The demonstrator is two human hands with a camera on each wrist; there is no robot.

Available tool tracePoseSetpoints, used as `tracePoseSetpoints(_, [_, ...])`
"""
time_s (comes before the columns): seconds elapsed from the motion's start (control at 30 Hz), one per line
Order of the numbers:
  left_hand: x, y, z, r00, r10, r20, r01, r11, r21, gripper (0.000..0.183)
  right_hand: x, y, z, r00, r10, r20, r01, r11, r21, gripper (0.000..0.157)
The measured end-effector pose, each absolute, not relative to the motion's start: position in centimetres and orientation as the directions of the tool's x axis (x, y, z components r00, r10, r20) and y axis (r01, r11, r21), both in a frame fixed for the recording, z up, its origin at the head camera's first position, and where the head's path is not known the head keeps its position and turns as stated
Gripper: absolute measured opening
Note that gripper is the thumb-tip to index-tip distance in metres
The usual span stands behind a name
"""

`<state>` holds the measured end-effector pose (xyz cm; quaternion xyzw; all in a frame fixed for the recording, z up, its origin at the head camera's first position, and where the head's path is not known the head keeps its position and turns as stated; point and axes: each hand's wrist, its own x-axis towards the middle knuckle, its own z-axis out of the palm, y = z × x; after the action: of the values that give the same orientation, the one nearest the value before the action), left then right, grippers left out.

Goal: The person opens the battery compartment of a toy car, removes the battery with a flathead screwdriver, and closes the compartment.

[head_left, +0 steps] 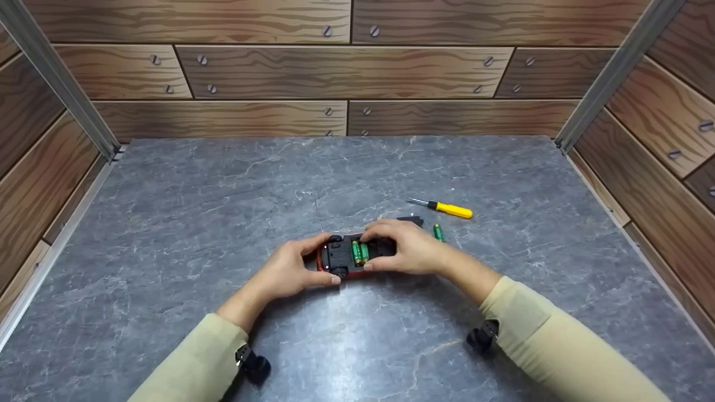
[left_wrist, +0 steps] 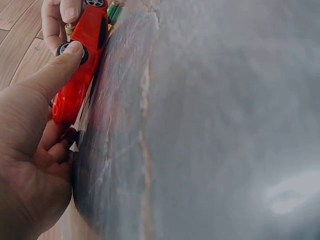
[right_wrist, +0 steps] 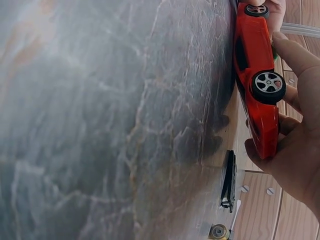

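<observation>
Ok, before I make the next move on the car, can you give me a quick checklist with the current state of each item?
1. Car underside up: ok, its black underside faces up.
2. Car held: ok, the left hand grips one end and the right hand the other.
3. Batteries fully seated: cannot tell; two show in the car, with the right hand's fingers beside them.
4. No battery left out: not ok, a loose battery lies on the table beyond the right wrist.
5. Cover on: not ok, the black piece that looks like it lies beyond the right hand.
6. Screwdriver at hand: ok, on the table, beyond the loose battery.
</observation>
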<state>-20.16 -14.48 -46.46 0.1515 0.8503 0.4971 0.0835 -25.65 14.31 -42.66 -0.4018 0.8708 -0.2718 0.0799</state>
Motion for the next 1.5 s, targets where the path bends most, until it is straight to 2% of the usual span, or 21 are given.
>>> tracePoseSetpoints(0.6, [-20.16,-14.45,-46.45,-0.941,0.337,0.025,0.188,0.462,0.867,0.094,-25.63,14.23,-43.03,-0.676,-0.731,0.094,-0.633,0.511,-0.582,0.047])
tracePoseSetpoints(0.9, [-20.17,-14.44,-46.41,-0.941,0.337,0.024,0.188,0.463,0.866,0.093,-25.68,14.14,-42.92,-0.693,-0.718,0.060,-0.585,0.512,-0.629,0.045])
tracePoseSetpoints(1.17, [-20.17,-14.51,-46.42,-0.943,0.332,0.018,0.183,0.472,0.862,0.095,-26.01,14.09,-43.08,-0.682,-0.728,0.065,-0.588,0.493,-0.642,0.042])
tracePoseSetpoints(1.5, [-20.25,-14.45,-46.53,-0.942,0.334,0.015,0.180,0.467,0.866,0.095,-25.84,14.33,-42.97,-0.706,-0.704,0.078,-0.559,0.486,-0.672,0.045])
